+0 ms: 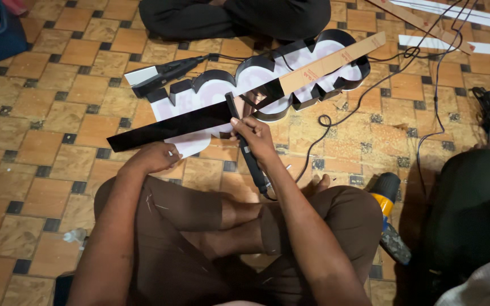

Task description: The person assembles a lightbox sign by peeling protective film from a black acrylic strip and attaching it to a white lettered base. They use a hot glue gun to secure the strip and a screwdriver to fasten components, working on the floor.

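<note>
You see a black strip (171,126) turning tan, a white panel (191,102) with black walls, orange-brown floor tiles (46,113) with dark squares
</note>
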